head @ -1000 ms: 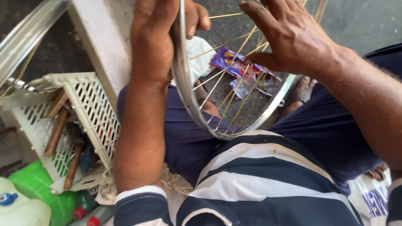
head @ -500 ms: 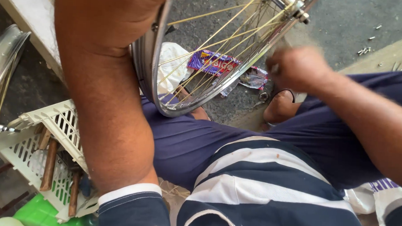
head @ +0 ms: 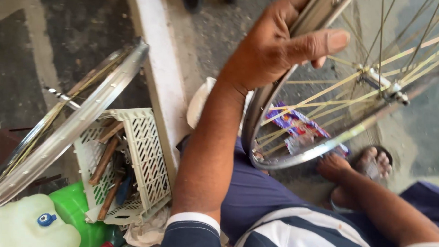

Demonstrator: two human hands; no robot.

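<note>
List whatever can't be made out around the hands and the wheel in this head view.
- Right hand: hidden; the forearm runs down toward the foot, and the hand itself cannot be picked out.
- Left hand: its fingers wrap behind the wheel rim, so the grip is hidden.
- Wheel: its upper part is cut off by the top and right edges.
- Tools in the white crate: the heads are hidden by the crate walls.

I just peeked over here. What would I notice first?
Top right, the left hand grips the rim of a spoked wheel held above the lap. At left a second wheel leans over a white crate of wooden-handled tools. The right hand is hidden low beside a sandalled foot.
</note>
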